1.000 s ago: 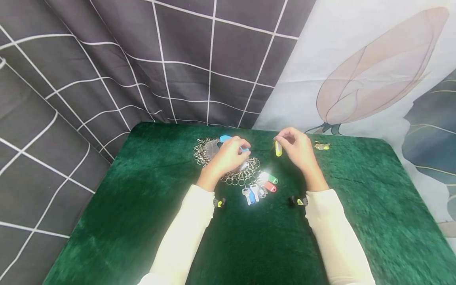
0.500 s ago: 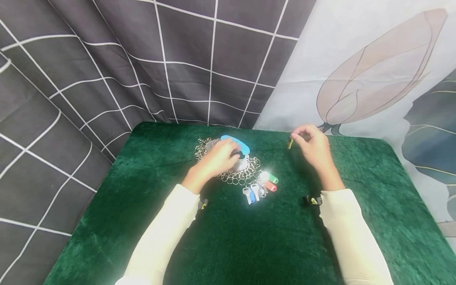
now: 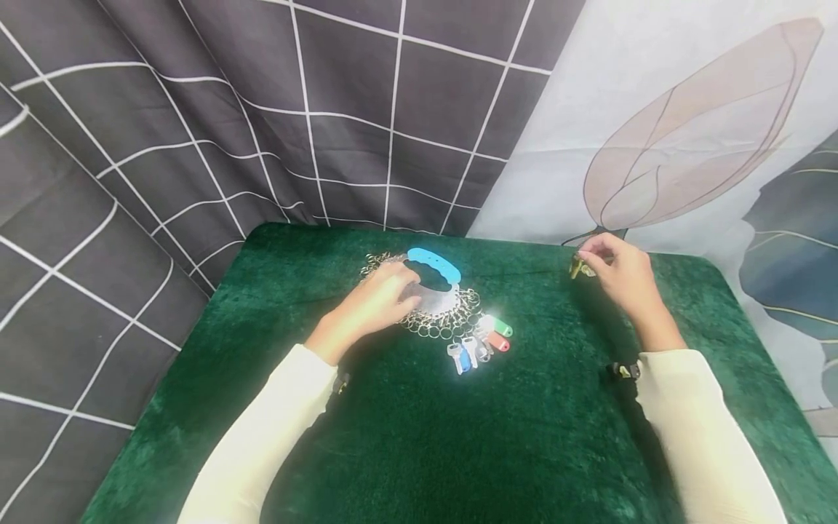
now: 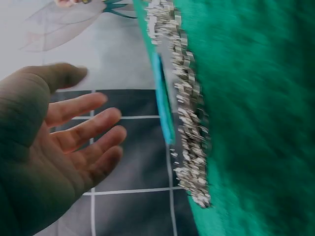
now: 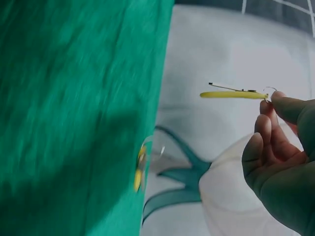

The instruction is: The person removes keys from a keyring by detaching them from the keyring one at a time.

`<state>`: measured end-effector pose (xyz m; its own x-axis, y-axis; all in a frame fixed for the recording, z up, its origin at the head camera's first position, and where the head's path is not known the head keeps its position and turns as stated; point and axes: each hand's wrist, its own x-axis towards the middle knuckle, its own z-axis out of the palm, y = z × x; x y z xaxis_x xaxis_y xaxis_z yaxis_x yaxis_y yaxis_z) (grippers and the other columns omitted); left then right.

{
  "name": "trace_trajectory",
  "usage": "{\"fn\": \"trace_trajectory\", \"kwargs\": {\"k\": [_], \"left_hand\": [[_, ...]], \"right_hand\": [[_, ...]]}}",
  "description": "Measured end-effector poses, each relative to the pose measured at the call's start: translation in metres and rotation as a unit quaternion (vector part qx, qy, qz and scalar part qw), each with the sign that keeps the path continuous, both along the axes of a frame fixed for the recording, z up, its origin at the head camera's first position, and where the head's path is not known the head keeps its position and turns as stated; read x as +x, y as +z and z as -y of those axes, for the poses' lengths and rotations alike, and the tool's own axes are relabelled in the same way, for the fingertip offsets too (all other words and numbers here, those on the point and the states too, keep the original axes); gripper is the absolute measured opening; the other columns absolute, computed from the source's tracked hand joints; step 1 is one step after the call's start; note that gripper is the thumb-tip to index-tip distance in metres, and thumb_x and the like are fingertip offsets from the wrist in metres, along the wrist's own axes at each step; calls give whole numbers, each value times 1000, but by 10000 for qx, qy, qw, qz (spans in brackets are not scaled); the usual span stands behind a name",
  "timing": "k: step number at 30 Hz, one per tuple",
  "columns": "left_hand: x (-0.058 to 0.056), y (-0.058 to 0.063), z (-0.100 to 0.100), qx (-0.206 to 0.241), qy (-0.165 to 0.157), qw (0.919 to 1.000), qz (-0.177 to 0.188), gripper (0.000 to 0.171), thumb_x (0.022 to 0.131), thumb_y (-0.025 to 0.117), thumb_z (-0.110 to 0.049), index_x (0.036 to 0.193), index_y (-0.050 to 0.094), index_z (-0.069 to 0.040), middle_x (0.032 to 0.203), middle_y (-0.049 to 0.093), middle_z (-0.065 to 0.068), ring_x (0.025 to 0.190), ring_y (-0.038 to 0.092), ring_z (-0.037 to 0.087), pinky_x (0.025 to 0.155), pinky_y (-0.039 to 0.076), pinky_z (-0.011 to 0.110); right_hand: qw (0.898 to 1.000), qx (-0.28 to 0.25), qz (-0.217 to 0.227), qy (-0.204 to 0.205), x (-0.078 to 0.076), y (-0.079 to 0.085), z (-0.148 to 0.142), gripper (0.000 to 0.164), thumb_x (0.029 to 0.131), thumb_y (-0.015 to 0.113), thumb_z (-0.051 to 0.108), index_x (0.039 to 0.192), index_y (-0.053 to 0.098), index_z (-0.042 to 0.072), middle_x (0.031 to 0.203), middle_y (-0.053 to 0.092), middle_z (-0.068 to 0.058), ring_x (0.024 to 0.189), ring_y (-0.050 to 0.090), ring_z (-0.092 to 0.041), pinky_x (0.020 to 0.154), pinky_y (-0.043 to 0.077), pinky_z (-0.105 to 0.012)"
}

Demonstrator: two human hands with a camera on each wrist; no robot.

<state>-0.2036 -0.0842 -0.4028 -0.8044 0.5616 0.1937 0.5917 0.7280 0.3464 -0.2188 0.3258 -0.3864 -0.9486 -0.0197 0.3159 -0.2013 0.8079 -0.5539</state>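
My right hand (image 3: 618, 273) pinches the small ring of a yellow key tag (image 5: 234, 95) between thumb and fingertips. A thin key (image 5: 225, 86) hangs from the same ring. Below it on the cloth lies another yellow key tag (image 5: 140, 172) with its ring. My left hand (image 3: 382, 297), fingers loosely spread in the left wrist view, hovers by a ring holder with a blue handle (image 3: 433, 263) and holds nothing. Many metal rings (image 3: 440, 331) hang along the holder's clear curved plate (image 3: 437, 300). Part of the holder is hidden behind the left hand.
In front of the holder lie keys with a green tag (image 3: 503, 327), a red tag (image 3: 498, 341) and a blue tag (image 3: 465, 358). Dark green cloth (image 3: 419, 444) covers the table. Gridded and patterned curtains (image 3: 353, 87) stand behind its far edge.
My right hand has carried the yellow key tag rightward, over the other yellow tag. My left hand has drawn back leftward from the blue handle, uncovering it.
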Motion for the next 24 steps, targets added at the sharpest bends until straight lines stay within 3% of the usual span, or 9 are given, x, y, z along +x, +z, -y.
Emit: {"fn": "trace_trajectory", "kwargs": {"k": [7, 17, 24], "left_hand": [[5, -9, 11, -54, -165, 9991, -398, 61, 89, 63, -45, 135, 53, -7, 140, 53, 15, 135, 40, 35, 113, 31, 54], [14, -14, 23, -166, -332, 9976, -589, 66, 89, 61, -50, 137, 50, -6, 144, 48, 17, 136, 38, 36, 108, 34, 60], [18, -18, 30, -699, -440, 9947, -612, 82, 86, 56, -61, 149, 37, -12, 159, 25, 18, 142, 26, 38, 110, 30, 61]], "right_hand": [[9992, 321, 221, 18, -1, -4, -31, 27, 99, 55, 29, 105, 62, 4, 103, 67, -25, 98, 59, -42, 77, 45, -62], [9954, 745, 578, 140, -1, -8, -69, 26, 100, 52, 26, 107, 61, 3, 107, 65, -29, 100, 55, -47, 74, 42, -65], [9879, 1427, 508, 320, -4, -6, -94, 13, 97, 58, 12, 100, 62, 1, 98, 67, -29, 91, 59, -47, 72, 43, -65]]}}
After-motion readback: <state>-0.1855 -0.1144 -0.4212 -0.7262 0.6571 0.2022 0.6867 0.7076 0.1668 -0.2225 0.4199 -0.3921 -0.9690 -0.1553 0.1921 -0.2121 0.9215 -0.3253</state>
